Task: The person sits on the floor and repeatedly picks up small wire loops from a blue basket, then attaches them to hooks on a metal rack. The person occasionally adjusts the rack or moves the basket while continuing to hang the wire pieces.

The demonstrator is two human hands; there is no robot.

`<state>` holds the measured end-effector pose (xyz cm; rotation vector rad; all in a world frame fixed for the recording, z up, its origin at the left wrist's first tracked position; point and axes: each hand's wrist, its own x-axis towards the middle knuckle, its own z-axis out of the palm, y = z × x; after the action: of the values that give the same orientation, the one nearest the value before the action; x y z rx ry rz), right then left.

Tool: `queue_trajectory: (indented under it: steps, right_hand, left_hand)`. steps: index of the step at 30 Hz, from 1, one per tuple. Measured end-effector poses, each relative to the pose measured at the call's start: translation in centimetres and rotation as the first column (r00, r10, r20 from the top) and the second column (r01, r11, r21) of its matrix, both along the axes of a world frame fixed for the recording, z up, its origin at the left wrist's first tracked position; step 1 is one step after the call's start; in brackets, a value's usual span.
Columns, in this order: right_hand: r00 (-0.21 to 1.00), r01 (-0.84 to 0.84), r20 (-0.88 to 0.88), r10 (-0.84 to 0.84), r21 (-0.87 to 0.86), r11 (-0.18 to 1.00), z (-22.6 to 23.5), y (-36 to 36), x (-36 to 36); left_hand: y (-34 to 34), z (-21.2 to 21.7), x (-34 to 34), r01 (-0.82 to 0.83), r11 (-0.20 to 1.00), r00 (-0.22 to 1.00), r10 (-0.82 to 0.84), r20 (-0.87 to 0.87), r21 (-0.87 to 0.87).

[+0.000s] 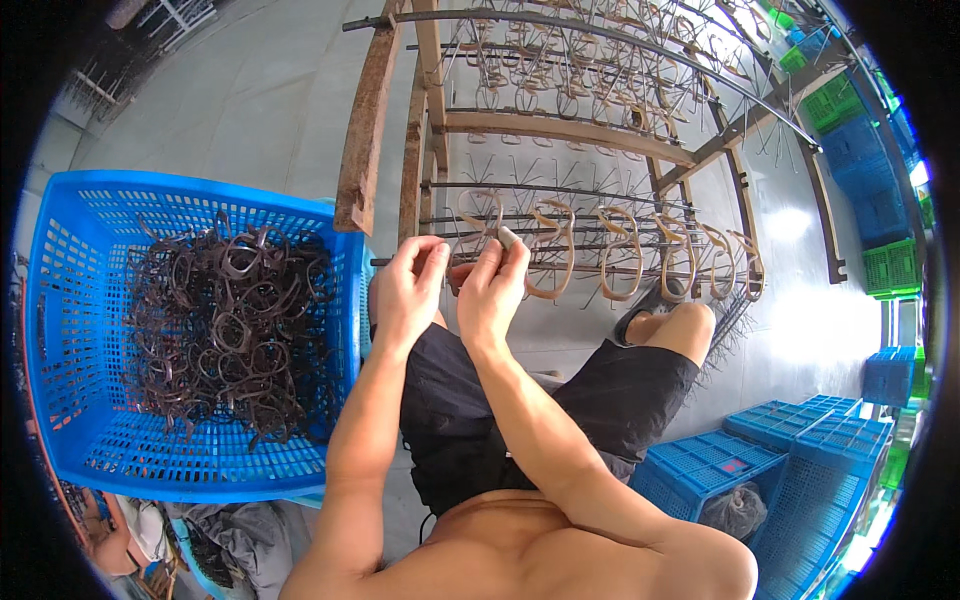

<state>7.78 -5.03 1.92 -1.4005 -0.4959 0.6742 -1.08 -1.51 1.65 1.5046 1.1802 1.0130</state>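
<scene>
My left hand (pixel 408 290) is closed, thumb and fingers pinched together, beside the near end of a wooden rack. Close to its right, my right hand (pixel 492 292) is also closed in a pinch, with a pale covering on one fingertip. What lies between the fingers of either hand is too small to make out. Just beyond the right hand, a light translucent eyeglass frame (pixel 499 208) hangs at the rack. Several amber eyeglass frames (pixel 637 262) hang in a row to the right, on thin wires from a dark rod (pixel 560 186).
To my left stands a blue plastic basket (pixel 48 330) heaped with dark eyeglass frames (pixel 235 335). The rack's wooden posts (pixel 362 130) rise ahead, with more frames and bare wires behind. Blue crates (pixel 705 465) stand at the lower right; green crates (pixel 890 268) are farther right.
</scene>
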Motion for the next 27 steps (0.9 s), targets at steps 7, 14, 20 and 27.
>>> queue_trajectory:
  steps: [7, 14, 20, 27]
  right_hand:
    - [0.970, 0.048, -0.238, -0.044, 0.010, 0.999, 1.4, 0.4, 0.3]
    - [0.978, 0.021, -0.206, -0.017, 0.017, 1.000, 1.3, 0.0, 0.0]
    - [0.986, 0.137, -0.100, -0.136, -0.001, 0.991, 0.7, -0.1, -0.9]
    - [0.987, 0.139, -0.068, -0.147, -0.118, 0.983, 1.1, 0.3, -1.1]
  left_hand:
    - [-1.1, 0.7, 0.8, -0.048, 0.996, 0.996, 0.053, 0.070, -0.070]
    - [-1.8, 0.0, 1.0, -0.054, 0.994, 0.983, 0.070, 0.171, -0.093]
    - [-2.1, 0.4, 1.3, -0.063, 0.996, 0.988, 0.070, 0.139, -0.058]
    - [-2.0, 1.1, 1.1, -0.064, 0.996, 0.995, 0.068, 0.070, -0.066]
